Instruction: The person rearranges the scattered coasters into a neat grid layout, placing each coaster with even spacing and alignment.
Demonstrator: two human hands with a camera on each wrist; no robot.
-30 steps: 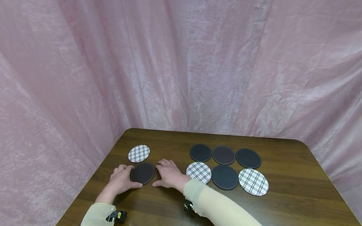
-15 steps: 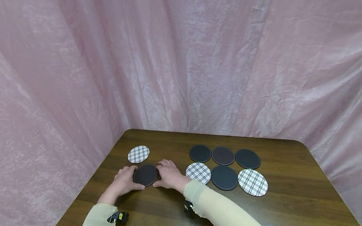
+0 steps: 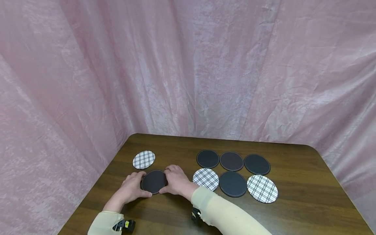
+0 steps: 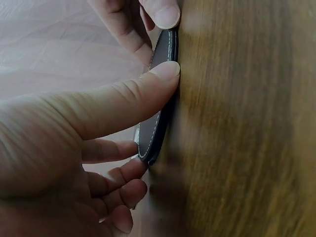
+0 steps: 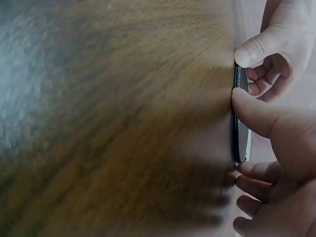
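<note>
Both hands hold a round dark coaster [image 3: 154,181] with pale stitching near its rim, low over the wooden table. My left hand [image 3: 131,189] grips its left side, thumb at the near edge and fingers round the far side. On the right side, my right hand [image 3: 177,181] has its thumb and fingers at the rim. In the left wrist view the edge of the coaster [image 4: 160,111] shows more than one dark layer, like a small stack. From the right wrist, the coaster [image 5: 242,121] appears edge-on between both thumbs.
Behind the left hand lies a white plaid coaster [image 3: 144,160]. To the right, several coasters form two rows, among them a black one [image 3: 233,184], a dark brown one [image 3: 231,161] and a plaid one [image 3: 262,189]. A pink curtain [image 3: 188,71] hangs behind the table [image 3: 305,182].
The dark coaster has slid a little to the right with my left hand, until its right rim met my right hand. The right hand has barely moved; the other coasters stay put.
</note>
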